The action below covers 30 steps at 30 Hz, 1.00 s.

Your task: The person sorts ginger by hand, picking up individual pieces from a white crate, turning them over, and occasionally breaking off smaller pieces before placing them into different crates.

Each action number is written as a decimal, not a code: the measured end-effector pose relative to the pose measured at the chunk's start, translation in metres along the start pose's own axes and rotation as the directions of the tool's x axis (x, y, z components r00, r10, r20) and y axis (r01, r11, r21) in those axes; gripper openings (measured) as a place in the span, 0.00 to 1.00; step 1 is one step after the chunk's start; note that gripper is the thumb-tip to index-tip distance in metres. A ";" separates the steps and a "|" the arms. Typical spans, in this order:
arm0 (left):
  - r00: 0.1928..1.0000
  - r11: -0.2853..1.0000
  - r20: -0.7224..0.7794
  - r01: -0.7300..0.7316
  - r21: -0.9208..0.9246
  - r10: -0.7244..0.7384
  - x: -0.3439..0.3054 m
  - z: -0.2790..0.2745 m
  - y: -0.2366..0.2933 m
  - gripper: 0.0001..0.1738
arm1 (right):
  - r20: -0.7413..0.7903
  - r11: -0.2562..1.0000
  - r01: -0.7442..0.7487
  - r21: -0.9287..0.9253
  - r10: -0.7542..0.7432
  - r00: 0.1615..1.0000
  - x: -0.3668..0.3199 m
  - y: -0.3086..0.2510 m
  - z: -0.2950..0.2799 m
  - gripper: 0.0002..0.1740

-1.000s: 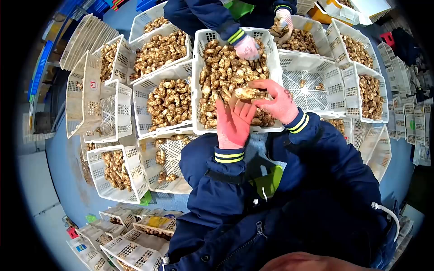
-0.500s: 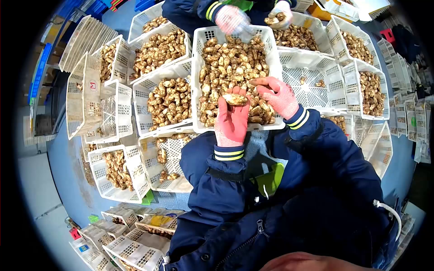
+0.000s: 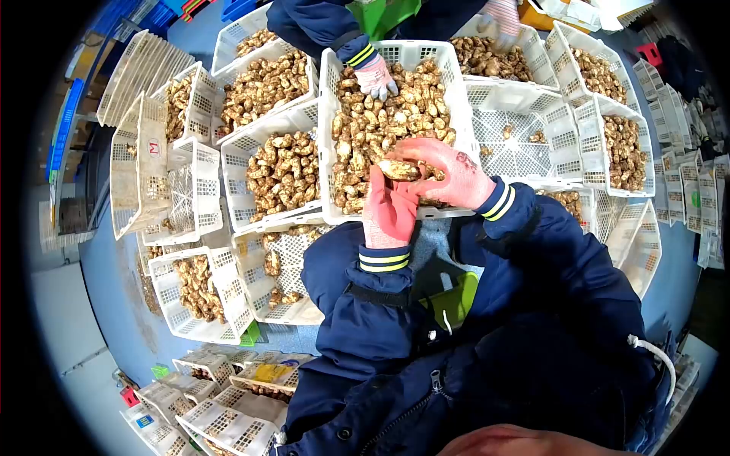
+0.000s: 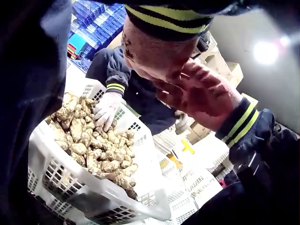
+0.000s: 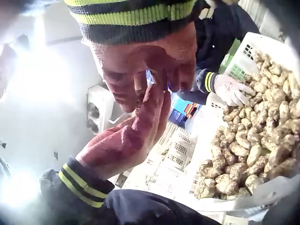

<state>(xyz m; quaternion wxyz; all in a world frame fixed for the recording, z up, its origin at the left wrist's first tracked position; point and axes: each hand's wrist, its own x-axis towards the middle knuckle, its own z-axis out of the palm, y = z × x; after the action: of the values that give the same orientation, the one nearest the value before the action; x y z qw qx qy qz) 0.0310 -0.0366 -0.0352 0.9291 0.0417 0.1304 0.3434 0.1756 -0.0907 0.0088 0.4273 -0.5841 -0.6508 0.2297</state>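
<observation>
A pale, brown-streaked mushroom [image 3: 399,169] lies across the fingertips of my left hand [image 3: 390,214], over the near end of a full white crate [image 3: 328,178]. The left thumb rests at its left end, with the other fingers beneath. My right hand [image 3: 454,178] pinches the mushroom from the right, its forefinger over the top. Both hands wear pinkish gloves. In the left wrist view the right hand [image 4: 206,96] faces the left hand [image 4: 154,54]. The mushroom is hidden behind fingers in both wrist views. Many similar mushrooms [image 3: 426,110] fill the crate below.
Opposite me, another person's gloved hand [image 3: 375,78] touches mushrooms at the crate's far side; their other hand [image 3: 502,19] is over a back crate. A crate of mushrooms [image 3: 283,175] stands left, a nearly bare crate [image 3: 525,156] right. More crates surround us.
The mushroom passed from my right hand to my left; now the right hand has come back onto it. The other person's hand drew back from the crate, then reached in again.
</observation>
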 end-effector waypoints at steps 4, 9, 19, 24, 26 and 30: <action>0.990 0.996 -0.116 0.089 0.026 -0.085 -0.002 0.003 -0.002 0.20 | 0.008 0.992 -0.101 0.082 0.100 0.995 -0.003 0.009 -0.002 0.23; 0.973 0.979 -0.146 0.190 0.071 -0.178 -0.005 0.012 -0.003 0.22 | -0.012 0.952 -0.207 0.227 0.215 0.976 -0.003 0.008 -0.003 0.21; 0.906 0.918 -0.288 0.363 0.156 -0.310 -0.009 0.019 -0.004 0.29 | 0.087 0.956 -0.124 0.267 0.105 0.991 0.003 -0.011 -0.007 0.28; 0.708 0.750 0.444 0.652 -0.110 -0.550 0.011 -0.007 -0.018 0.35 | 0.317 0.456 -0.477 0.751 0.385 0.867 -0.001 -0.016 -0.016 0.28; 0.846 0.852 0.108 0.512 0.105 -0.522 0.000 0.002 -0.015 0.34 | 0.177 0.514 -0.401 0.758 0.430 0.885 0.001 -0.004 -0.013 0.26; 0.926 0.820 -0.222 0.375 0.431 -0.307 -0.006 0.013 -0.012 0.32 | 0.300 0.176 -0.405 0.897 0.430 0.852 -0.004 0.016 -0.013 0.31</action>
<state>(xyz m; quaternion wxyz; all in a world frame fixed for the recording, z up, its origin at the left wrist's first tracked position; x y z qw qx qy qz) 0.0376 -0.0489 -0.0235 0.9262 0.2149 0.2802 0.1318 0.1954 -0.0936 0.0020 0.6115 -0.3791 -0.2022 0.6645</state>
